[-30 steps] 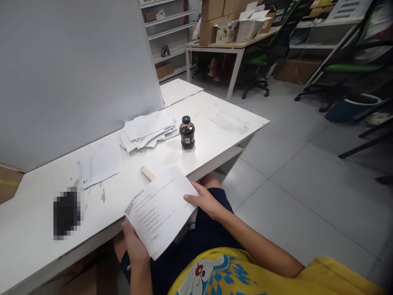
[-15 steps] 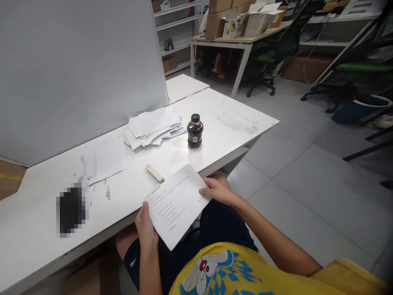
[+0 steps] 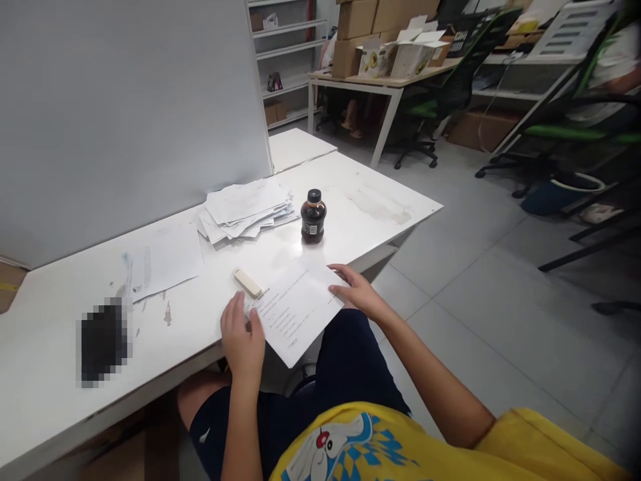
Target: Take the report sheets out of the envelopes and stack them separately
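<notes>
A printed sheet of paper [image 3: 300, 310] lies partly on the desk, its near corner jutting past the edge over my lap. My right hand [image 3: 356, 292] pinches its right edge, thumb on top. At the left edge is my left hand [image 3: 243, 337], fingers and thumb spread apart; whether the thumb touches the sheet I cannot tell. Just beyond the sheet's upper left lies a slim off-white object [image 3: 247, 282], which looks like a stapler. A dark bottle with a black cap [image 3: 313, 219] stands upright behind the sheet.
An untidy paper stack [image 3: 248, 208] sits against the grey partition [image 3: 135, 120]. Another sheet [image 3: 165, 264] lies to the left, near a blurred-out dark object [image 3: 104, 342]. Beyond the desk are office chairs [image 3: 420, 113], a blue bin [image 3: 561, 194] and a table with boxes [image 3: 395, 81].
The paper has moved away from my lap and down onto the desk edge. My left hand has loosened from its grip on the left side and spread its fingers. My right hand keeps the right edge.
</notes>
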A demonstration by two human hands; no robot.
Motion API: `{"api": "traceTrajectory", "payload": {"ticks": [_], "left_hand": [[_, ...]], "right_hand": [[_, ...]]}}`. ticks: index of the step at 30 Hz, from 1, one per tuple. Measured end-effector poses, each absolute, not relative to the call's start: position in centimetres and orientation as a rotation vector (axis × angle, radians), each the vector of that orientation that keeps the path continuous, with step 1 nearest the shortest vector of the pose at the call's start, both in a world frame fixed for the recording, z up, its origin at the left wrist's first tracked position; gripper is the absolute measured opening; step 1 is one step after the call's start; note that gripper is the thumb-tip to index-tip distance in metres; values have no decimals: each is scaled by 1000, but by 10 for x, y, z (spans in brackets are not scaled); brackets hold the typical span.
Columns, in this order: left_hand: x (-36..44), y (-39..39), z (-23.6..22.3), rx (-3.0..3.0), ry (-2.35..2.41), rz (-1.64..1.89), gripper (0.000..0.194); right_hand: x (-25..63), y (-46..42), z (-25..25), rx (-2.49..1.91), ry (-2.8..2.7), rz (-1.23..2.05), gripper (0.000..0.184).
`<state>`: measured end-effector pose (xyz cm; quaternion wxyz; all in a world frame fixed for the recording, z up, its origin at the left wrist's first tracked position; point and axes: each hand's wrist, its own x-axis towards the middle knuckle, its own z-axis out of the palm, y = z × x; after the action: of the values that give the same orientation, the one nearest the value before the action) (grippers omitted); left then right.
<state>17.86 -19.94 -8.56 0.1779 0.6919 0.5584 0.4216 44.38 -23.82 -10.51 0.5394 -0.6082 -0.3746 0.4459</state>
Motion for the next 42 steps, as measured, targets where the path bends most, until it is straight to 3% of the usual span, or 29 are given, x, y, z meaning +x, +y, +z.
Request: {"api": "traceTrajectory", "payload": {"ticks": [4, 12, 18, 26, 30, 35, 42], "left_hand": [[190, -174, -90, 2332, 1339, 988, 50], [171, -142, -90, 2338, 1212, 701, 50], [169, -141, -88, 2248, 1219, 738, 57], [176, -144, -91, 2327, 1275, 735, 54], [179, -144, -91, 2338, 1293, 730, 53], [180, -144, -91, 2343, 1312, 717, 53], [178, -145, -90, 2338, 1326, 678, 53]], "right_hand": [[448, -233, -111, -1375, -824, 1080, 51], [448, -238, -115, -1367, -866, 1136, 56], [439, -230, -116, -1390, -747, 1051, 58], [438, -218, -115, -1666, -1131, 539, 45], [459, -187, -104, -1743, -1163, 294, 55], [473, -132, -104, -1652, -1093, 459, 81], [473, -107, -108, -1477, -1199, 602, 72]]}}
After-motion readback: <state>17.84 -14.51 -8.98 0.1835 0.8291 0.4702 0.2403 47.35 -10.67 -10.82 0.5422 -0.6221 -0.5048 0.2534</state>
